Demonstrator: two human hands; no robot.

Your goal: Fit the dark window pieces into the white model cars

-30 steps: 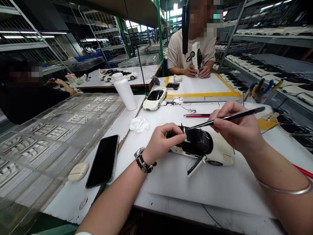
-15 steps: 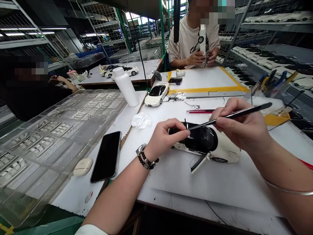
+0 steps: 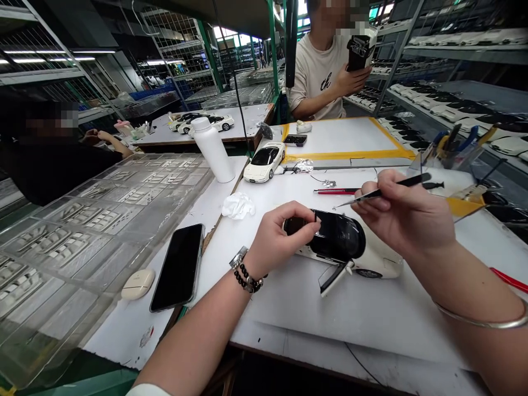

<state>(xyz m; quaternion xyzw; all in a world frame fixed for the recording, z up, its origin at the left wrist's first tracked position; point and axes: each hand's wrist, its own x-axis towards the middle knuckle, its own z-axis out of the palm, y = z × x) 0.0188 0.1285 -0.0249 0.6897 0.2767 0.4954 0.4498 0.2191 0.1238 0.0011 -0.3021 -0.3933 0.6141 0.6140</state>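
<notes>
Left hand (image 3: 280,235): grip closed on white model car (image 3: 381,261) with glossy black roof (image 3: 338,235). Right hand (image 3: 400,217): grip closed on slender black pointed tweezers (image 3: 385,191), tip just above roof.

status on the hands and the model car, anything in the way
Left hand gripping white model car by black roof. Right hand holding black tweezers, tip near roof. Near door open.

Bright, even light, ceiling strip lights (image 3: 49,59), daylight through far windows (image 3: 225,33), soft shadows, edges warped
</notes>
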